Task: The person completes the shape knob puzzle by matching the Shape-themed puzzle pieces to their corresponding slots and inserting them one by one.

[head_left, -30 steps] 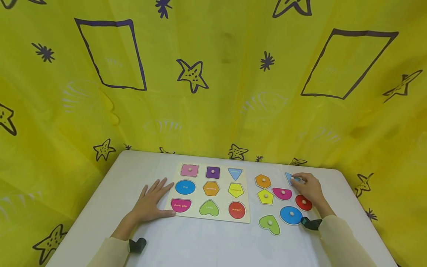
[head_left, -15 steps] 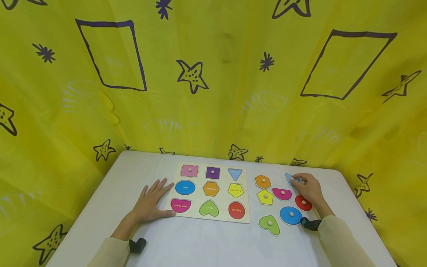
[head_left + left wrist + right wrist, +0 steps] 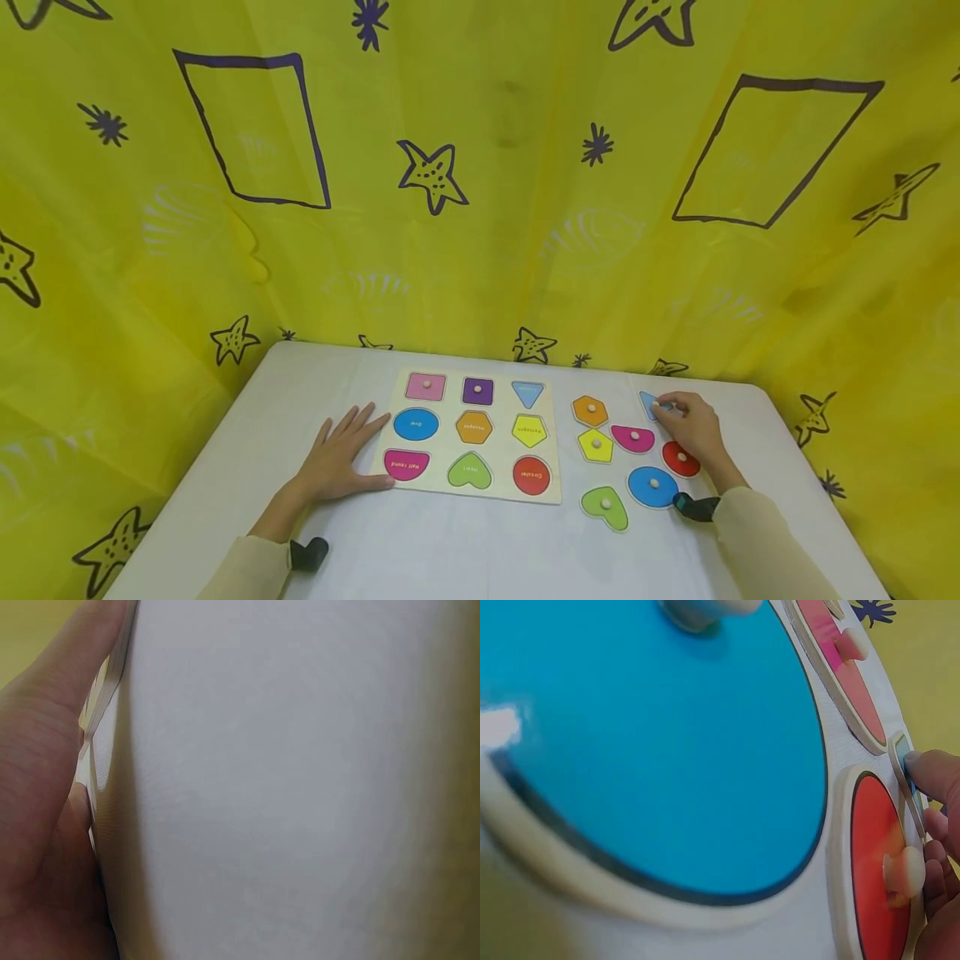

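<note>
A pale wooden shape puzzle board (image 3: 442,489) lies flat on the white table. Its pink rectangle (image 3: 416,386) and purple square (image 3: 477,398) hold knobbed pieces; the other printed shapes show no knobs. At the board's left edge rests my left hand (image 3: 339,458), fingers spread and thumb at the near corner. Far right, my right hand (image 3: 693,425) pinches the knob of a light-blue triangle puzzle piece (image 3: 646,402), which still looks flat on the table. Fingers partly cover that piece. In the right wrist view, the thumb (image 3: 930,771) lies against the triangle piece (image 3: 902,750).
Loose knobbed pieces lie between board and right hand: orange hexagon (image 3: 583,407), yellow pentagon (image 3: 588,452), magenta half round (image 3: 624,435), red circle (image 3: 672,467), blue oval (image 3: 642,493) and green heart (image 3: 615,515). A yellow patterned curtain (image 3: 480,275) hangs behind the table (image 3: 480,558).
</note>
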`<control>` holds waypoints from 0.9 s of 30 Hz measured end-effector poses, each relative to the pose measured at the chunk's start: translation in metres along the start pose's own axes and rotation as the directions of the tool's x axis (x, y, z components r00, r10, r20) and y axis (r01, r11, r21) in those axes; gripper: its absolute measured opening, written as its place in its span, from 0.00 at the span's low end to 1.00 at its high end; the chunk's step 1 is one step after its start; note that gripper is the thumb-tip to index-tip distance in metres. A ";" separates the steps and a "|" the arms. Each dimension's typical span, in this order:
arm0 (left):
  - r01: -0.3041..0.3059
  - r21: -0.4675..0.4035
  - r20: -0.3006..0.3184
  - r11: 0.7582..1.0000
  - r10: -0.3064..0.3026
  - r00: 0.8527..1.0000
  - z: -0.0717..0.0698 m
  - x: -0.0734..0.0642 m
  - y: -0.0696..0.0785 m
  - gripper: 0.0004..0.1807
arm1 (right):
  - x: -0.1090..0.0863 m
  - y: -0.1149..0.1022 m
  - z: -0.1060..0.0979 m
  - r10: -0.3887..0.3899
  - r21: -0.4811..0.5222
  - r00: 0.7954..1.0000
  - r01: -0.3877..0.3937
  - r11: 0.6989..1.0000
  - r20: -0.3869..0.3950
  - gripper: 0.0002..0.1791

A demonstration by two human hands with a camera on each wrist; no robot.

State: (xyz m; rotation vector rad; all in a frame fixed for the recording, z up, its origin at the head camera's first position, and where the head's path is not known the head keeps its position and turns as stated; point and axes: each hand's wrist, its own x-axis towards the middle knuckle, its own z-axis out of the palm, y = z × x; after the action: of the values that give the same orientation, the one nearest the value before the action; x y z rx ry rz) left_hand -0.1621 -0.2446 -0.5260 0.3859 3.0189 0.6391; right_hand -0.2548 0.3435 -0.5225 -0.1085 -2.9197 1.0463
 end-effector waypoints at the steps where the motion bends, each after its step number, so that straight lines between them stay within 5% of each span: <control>1: 0.001 0.000 0.000 1.000 -0.001 1.000 0.000 0.000 -0.001 0.57 | 0.000 0.000 0.001 -0.001 0.001 1.000 0.001 1.000 -0.002 0.20; 19: -0.028 -0.036 -0.021 0.999 0.027 0.999 0.003 -0.004 -0.001 0.57 | -0.001 -0.023 -0.003 -0.073 -0.042 0.995 0.070 0.997 -0.075 0.15; 27: -0.017 -0.016 -0.011 1.000 0.017 1.000 -0.001 -0.002 0.000 0.57 | 0.004 -0.045 -0.004 -0.204 -0.006 0.974 0.204 0.979 -0.099 0.13</control>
State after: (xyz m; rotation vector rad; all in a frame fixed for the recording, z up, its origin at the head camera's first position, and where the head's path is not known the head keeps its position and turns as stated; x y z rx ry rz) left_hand -0.1602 -0.2453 -0.5255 0.4088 3.0213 0.6686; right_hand -0.2611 0.3111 -0.4909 0.1335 -2.7675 0.9845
